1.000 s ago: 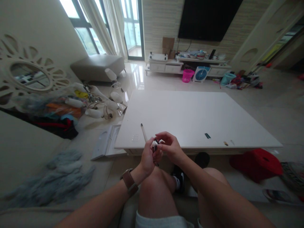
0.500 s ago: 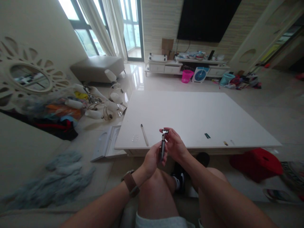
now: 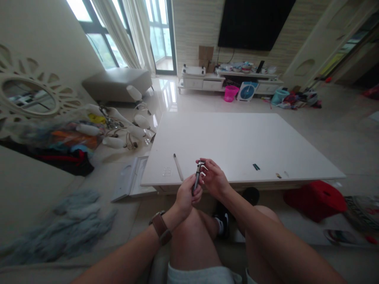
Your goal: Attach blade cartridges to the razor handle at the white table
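Note:
My left hand (image 3: 186, 194) is closed around the dark handle of a razor (image 3: 197, 176), which points up and slightly to the right. At its top sits a shiny, T-shaped metal head, and my right hand (image 3: 215, 178) pinches that head with its fingertips. Both hands are above the near edge of the white table (image 3: 225, 138). To their left on the tabletop lie a slim white stick with a dark end (image 3: 178, 167), like a toothbrush, and a small clear plastic piece (image 3: 167, 171).
Two small dark green strips (image 3: 256, 167) and a tiny brown piece (image 3: 278, 176) lie on the table's right part. A red stool (image 3: 318, 201) stands near its front right. An open white box (image 3: 130, 177) and a chandelier (image 3: 124, 130) are on the floor at left.
The razor has tilted further, its head now leaning right of its handle. Both hands stay on it, and the whole view has shifted slightly.

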`<state>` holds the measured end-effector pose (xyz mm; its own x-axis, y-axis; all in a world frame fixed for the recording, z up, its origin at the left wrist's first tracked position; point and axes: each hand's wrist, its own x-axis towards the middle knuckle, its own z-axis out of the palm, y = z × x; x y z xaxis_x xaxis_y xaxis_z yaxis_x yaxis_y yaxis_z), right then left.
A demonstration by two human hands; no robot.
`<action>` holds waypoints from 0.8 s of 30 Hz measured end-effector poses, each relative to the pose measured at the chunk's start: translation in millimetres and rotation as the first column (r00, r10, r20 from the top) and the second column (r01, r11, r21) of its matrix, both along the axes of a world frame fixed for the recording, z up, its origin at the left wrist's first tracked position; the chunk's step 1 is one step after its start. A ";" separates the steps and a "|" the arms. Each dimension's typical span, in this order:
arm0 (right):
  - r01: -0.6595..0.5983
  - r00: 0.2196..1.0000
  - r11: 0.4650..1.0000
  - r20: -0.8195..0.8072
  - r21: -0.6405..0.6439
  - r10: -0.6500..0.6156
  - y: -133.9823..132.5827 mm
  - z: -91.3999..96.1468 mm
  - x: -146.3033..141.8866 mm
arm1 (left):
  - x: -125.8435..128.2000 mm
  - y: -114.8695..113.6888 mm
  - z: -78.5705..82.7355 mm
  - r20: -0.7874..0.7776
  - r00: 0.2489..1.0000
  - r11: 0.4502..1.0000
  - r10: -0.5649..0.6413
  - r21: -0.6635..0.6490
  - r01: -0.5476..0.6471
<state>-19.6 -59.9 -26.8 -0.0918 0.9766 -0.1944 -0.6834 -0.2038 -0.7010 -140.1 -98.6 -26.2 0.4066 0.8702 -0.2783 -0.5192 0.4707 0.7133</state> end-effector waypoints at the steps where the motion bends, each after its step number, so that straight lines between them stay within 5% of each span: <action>1: 0.002 1.000 1.000 0.002 0.004 -0.002 0.6 -0.7 1.3 | -0.4 0.4 0.0 0.003 1.000 1.000 -0.004 0.002 0.004; 9: -0.019 1.000 1.000 0.001 0.005 0.019 -1.2 3.1 0.1 | 1.0 0.0 0.1 -0.049 0.999 1.000 -0.017 0.018 0.018; 24: -0.035 0.999 0.978 -0.006 -0.204 0.034 -6.6 8.4 -9.5 | 4.4 -6.7 5.2 -0.154 0.982 0.993 -0.113 0.010 0.116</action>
<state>-29.1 -66.5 -18.4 -0.1256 0.9127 -0.3888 -0.6752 -0.3658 -0.6406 -135.7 -105.3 -21.0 0.4582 0.8257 -0.3290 -0.3469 0.5070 0.7891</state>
